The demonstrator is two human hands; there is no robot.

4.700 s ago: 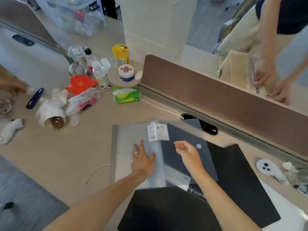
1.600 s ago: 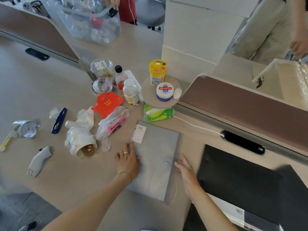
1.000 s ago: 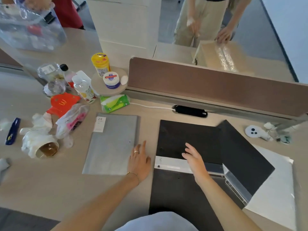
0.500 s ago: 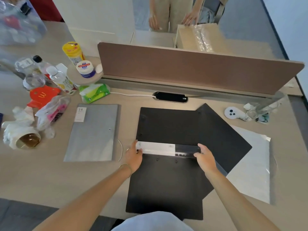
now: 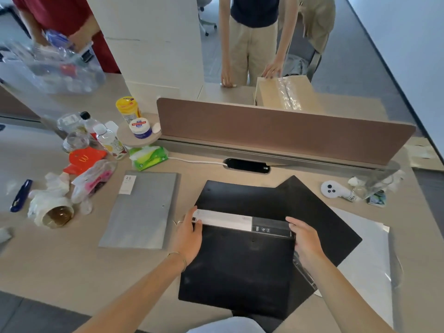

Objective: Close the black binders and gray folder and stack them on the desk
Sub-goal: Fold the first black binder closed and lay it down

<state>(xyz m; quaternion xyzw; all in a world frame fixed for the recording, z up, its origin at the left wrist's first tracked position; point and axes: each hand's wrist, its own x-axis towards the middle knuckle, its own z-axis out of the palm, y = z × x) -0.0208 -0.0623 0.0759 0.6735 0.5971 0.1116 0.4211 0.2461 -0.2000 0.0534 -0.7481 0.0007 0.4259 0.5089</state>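
The gray folder [image 5: 141,210] lies closed and flat on the desk, left of centre, with a white label at its far left corner. An open black binder [image 5: 240,267] lies in front of me, its spine [image 5: 242,223] with a white and black label raised across the middle. My left hand [image 5: 189,234] grips the spine's left end. My right hand [image 5: 304,239] grips its right end. A second black binder [image 5: 322,217] lies partly under the first, turned at an angle to the right.
A white sheet [image 5: 367,260] lies under the binders at the right. Bottles, a cup [image 5: 54,212], wipes [image 5: 149,157] and wrappers crowd the left. A brown divider [image 5: 276,126] runs along the back; people stand beyond it. A white controller [image 5: 334,189] sits at the right.
The gray folder was closed and laid flat at the left. My hands then moved right to the black binder and took hold of its spine, which has lifted slightly.
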